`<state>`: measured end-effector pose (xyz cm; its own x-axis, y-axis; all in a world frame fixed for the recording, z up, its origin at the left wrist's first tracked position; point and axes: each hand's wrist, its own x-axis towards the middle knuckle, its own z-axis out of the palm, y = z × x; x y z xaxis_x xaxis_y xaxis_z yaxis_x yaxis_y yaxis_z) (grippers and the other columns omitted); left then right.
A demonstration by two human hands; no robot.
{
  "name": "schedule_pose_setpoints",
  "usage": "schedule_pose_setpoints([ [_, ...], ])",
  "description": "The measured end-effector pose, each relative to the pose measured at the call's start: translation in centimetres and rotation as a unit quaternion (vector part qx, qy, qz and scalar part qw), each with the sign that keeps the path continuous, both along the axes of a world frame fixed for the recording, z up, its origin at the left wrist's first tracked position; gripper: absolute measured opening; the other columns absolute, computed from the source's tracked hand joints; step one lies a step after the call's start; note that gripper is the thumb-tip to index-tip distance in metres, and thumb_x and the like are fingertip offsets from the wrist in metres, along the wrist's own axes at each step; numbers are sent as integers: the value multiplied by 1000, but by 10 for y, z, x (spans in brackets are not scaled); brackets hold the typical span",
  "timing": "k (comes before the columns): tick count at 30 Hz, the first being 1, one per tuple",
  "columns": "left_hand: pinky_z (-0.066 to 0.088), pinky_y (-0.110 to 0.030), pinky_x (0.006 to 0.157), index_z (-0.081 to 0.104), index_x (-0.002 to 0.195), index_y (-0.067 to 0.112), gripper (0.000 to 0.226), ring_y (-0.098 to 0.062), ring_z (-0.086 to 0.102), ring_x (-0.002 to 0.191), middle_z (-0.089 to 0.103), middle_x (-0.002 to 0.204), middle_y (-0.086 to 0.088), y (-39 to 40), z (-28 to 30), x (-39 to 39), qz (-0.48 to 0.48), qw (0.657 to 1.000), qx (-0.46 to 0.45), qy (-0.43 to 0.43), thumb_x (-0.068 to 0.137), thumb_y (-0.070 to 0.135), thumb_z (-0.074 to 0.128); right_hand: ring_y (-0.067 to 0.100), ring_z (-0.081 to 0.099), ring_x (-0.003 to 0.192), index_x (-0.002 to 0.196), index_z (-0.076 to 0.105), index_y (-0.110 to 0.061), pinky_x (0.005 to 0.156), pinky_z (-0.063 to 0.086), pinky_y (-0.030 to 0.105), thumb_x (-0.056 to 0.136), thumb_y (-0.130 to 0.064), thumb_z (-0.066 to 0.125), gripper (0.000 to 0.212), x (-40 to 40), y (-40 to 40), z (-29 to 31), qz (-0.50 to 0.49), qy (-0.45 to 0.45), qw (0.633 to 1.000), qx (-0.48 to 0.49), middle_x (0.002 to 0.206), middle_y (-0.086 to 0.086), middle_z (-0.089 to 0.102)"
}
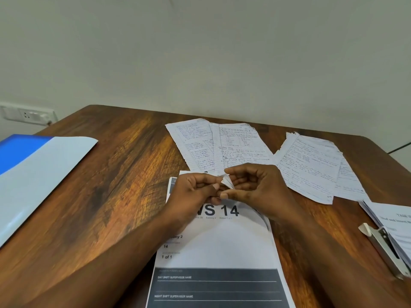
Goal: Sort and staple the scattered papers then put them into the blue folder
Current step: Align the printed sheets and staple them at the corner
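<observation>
A printed sheet set (219, 245) headed "WS 14" lies in front of me on the wooden table. My left hand (192, 192) and my right hand (258, 187) meet above its upper part, and both pinch a small folded-up paper corner (227, 181) between thumbs and fingers. Handwritten lined pages (219, 145) lie spread behind the hands, and another handwritten pile (311, 165) sits to the right. The blue folder (33, 172) lies at the left, its pale flap on top. A metal stapler (384, 247) rests at the right edge.
More printed sheets (400, 227) lie under and beside the stapler at the far right. A wall socket (27, 114) is behind the table's left corner. Bare wood (111, 185) stretches between the folder and the printed sheets.
</observation>
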<state>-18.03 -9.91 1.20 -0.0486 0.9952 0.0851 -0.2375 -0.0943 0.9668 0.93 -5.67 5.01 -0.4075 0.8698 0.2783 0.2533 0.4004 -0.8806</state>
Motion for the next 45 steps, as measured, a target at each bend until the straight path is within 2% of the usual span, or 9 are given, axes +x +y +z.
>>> schedule_pose_setpoints([
  [6, 62, -33, 79, 72, 118, -4, 25, -36, 75, 101, 78, 109, -22, 0, -3, -4, -27, 999, 17, 7, 98, -11, 59, 8, 74, 85, 99, 83, -26, 76, 63, 24, 81, -8, 87, 26, 2, 8, -5, -97, -29, 990, 95, 91, -12, 78],
  [12, 63, -34, 80, 73, 119, 2, 32, -33, 75, 99, 78, 110, -16, 0, -1, -11, 42, 998, 43, -7, 89, -10, 72, 2, 71, 87, 88, 78, -28, 74, 57, 17, 88, -15, 82, 13, 13, 24, -15, -208, 36, 977, -6, 88, -15, 77],
  [18, 59, -29, 94, 61, 136, 20, 58, -6, 67, 111, 69, 125, 9, 3, 6, -44, 279, 937, 27, 209, 84, 16, 87, 7, 75, 84, 93, 77, -18, 68, 59, 15, 91, -6, 76, 12, 20, 33, -19, -235, 149, 958, -70, 88, -7, 80],
  [21, 55, -37, 103, 53, 145, 17, 77, -13, 61, 121, 64, 135, 4, 6, 3, -52, 277, 928, -23, 248, 78, 26, 91, 9, 75, 84, 97, 75, -13, 67, 58, 15, 93, -5, 73, 10, 25, 38, -21, -244, 197, 944, -106, 90, -4, 79],
  [25, 59, -37, 100, 43, 153, 19, 91, -11, 67, 117, 67, 130, 7, 8, 2, -50, 204, 956, -32, 210, 77, 30, 91, 7, 73, 82, 97, 72, -12, 66, 57, 14, 94, -1, 70, 12, 28, 42, -23, -236, 261, 926, -138, 91, -2, 77],
  [31, 64, -46, 89, 45, 145, 18, 73, -23, 77, 106, 77, 122, -5, 7, 4, -42, 84, 994, -30, 70, 83, 9, 84, 13, 73, 89, 98, 72, -12, 70, 59, 19, 93, 1, 70, 14, 29, 45, -26, -216, 310, 912, -159, 93, 0, 78],
  [36, 64, -46, 87, 54, 134, 12, 44, -32, 76, 107, 78, 120, -9, 5, 3, -36, 11, 999, -18, 37, 95, -5, 67, 20, 76, 96, 109, 71, -8, 72, 62, 25, 95, -6, 70, 15, 28, 43, -26, -202, 311, 912, -177, 103, 5, 80],
  [42, 60, -55, 93, 62, 126, 7, 30, -33, 76, 106, 78, 119, -12, 12, 3, -35, 51, 998, -42, 22, 100, -8, 58, 25, 79, 88, 115, 70, -15, 64, 62, 28, 92, -14, 74, 23, 25, 32, -17, -119, 249, 941, -197, 103, 4, 81],
  [45, 59, -56, 94, 62, 127, 3, 30, -35, 76, 106, 77, 118, -14, 14, 2, -36, 65, 996, -53, 8, 100, -9, 59, 28, 78, 95, 119, 70, -15, 70, 63, 31, 91, -13, 75, 29, 25, 28, -13, -81, 214, 952, -203, 109, 4, 80],
])
